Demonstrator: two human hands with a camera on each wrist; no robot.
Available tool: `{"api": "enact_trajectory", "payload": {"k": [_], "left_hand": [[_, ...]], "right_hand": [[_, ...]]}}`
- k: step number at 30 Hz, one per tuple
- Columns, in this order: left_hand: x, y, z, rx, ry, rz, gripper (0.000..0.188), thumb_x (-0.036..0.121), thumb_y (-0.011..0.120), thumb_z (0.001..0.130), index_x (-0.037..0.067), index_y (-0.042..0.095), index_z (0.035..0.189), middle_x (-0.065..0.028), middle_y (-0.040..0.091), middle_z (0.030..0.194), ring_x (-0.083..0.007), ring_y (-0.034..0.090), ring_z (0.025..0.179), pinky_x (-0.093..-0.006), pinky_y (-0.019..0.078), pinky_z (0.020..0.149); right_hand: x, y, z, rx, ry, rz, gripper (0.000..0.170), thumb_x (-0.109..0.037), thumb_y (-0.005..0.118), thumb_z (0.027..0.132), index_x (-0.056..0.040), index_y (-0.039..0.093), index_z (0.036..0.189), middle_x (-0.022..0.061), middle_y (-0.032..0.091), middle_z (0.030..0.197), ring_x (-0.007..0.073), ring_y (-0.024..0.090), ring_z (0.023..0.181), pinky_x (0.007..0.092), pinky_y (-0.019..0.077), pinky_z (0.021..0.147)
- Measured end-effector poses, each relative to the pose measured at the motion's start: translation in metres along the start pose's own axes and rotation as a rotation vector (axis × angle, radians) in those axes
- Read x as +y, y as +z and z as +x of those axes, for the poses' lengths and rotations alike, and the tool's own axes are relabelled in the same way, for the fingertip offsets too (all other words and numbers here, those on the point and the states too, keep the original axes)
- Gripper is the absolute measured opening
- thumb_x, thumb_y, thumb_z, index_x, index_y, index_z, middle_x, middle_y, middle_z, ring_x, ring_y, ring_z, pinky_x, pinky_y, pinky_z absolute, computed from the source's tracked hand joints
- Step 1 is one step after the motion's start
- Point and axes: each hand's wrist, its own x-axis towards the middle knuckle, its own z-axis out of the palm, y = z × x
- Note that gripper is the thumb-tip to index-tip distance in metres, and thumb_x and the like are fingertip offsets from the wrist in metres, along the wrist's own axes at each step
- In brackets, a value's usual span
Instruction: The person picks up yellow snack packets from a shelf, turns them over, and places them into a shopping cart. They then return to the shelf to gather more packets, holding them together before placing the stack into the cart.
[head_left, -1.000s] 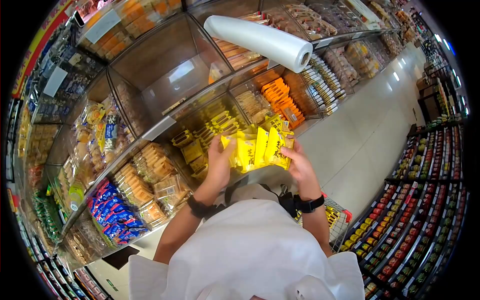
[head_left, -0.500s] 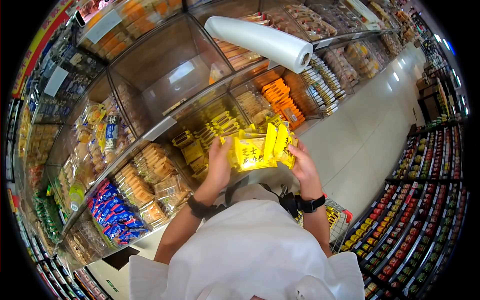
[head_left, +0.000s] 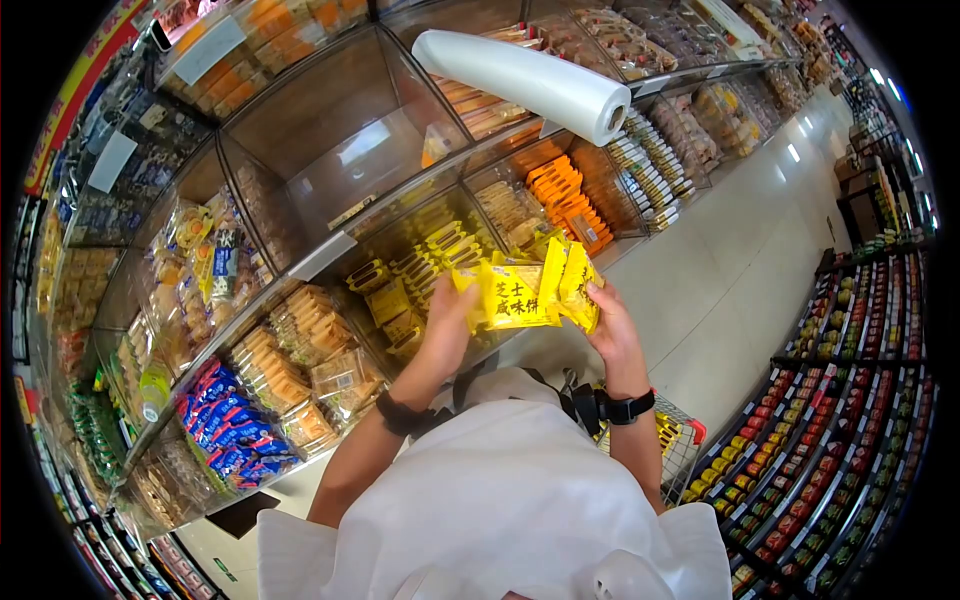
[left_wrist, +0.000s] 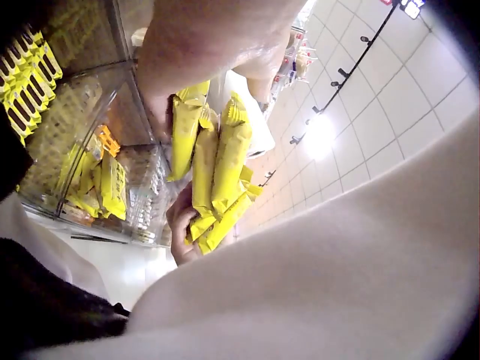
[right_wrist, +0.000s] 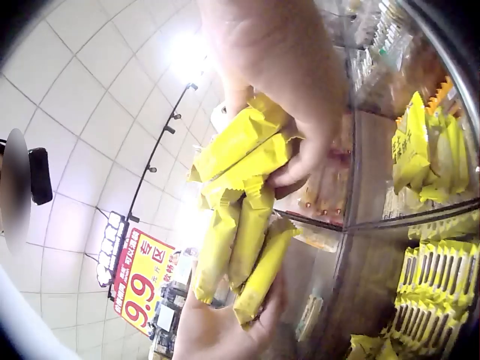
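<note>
Several yellow biscuit packets point(head_left: 517, 297) with black characters are held up in a bunch between both hands, in front of the white shirt. My left hand point(head_left: 450, 322) grips the left end of the bunch, one packet's broad face turned up. At the right end, my right hand point(head_left: 614, 328) pinches packets that stand more on edge. The left wrist view shows the narrow sides of the packets point(left_wrist: 229, 161) side by side, with the right hand point(left_wrist: 182, 225) beyond them. In the right wrist view, two packets point(right_wrist: 240, 150) lie across the others by the right thumb.
Below the hands, a clear bin holds more yellow packets point(head_left: 445, 250). Orange packets point(head_left: 568, 200) and blue packets point(head_left: 228, 425) fill other bins. A roll of plastic bags point(head_left: 520, 85) lies above. A shopping cart point(head_left: 685, 435) stands at right, before shelves of jars point(head_left: 800, 450).
The packets have shifted in the hands: one broad printed face now shows at left, while the others lean together at right. Both hands have moved slightly right.
</note>
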Motion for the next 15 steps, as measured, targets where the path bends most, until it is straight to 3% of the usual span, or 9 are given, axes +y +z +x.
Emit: {"api": "enact_trajectory", "payload": {"k": [3, 8, 15], "left_hand": [[-0.002, -0.002, 0.001, -0.027, -0.023, 0.067, 0.056, 0.004, 0.058, 0.080, -0.001, 0.028, 0.127, -0.0100, 0.048, 0.117, -0.0177, 0.047, 0.107, -0.0298, 0.0371, 0.091], [-0.001, -0.001, 0.002, -0.036, -0.014, 0.093, 0.047, 0.006, 0.061, 0.079, 0.000, 0.036, 0.119, -0.0092, 0.050, 0.113, -0.0171, 0.048, 0.104, -0.0299, 0.0375, 0.090], [-0.002, 0.001, 0.001, -0.018, 0.051, 0.180, 0.042, 0.010, 0.063, 0.078, 0.001, 0.041, 0.113, -0.0094, 0.051, 0.109, -0.0168, 0.049, 0.101, -0.0299, 0.0373, 0.088]], "right_hand": [[0.003, 0.002, 0.003, -0.038, -0.015, 0.016, 0.043, -0.007, 0.053, 0.082, -0.0024, 0.038, 0.121, 0.0119, 0.053, 0.114, 0.0231, 0.055, 0.102, 0.0368, 0.0464, 0.087], [-0.002, 0.023, -0.006, 0.010, -0.028, 0.007, 0.045, -0.001, 0.056, 0.079, -0.0049, 0.035, 0.119, 0.0104, 0.053, 0.110, 0.0217, 0.056, 0.098, 0.0345, 0.0473, 0.084], [-0.001, 0.034, -0.008, -0.089, -0.037, -0.168, 0.054, 0.002, 0.061, 0.075, -0.0075, 0.031, 0.119, 0.0097, 0.050, 0.108, 0.0194, 0.052, 0.098, 0.0314, 0.0452, 0.083]]}}
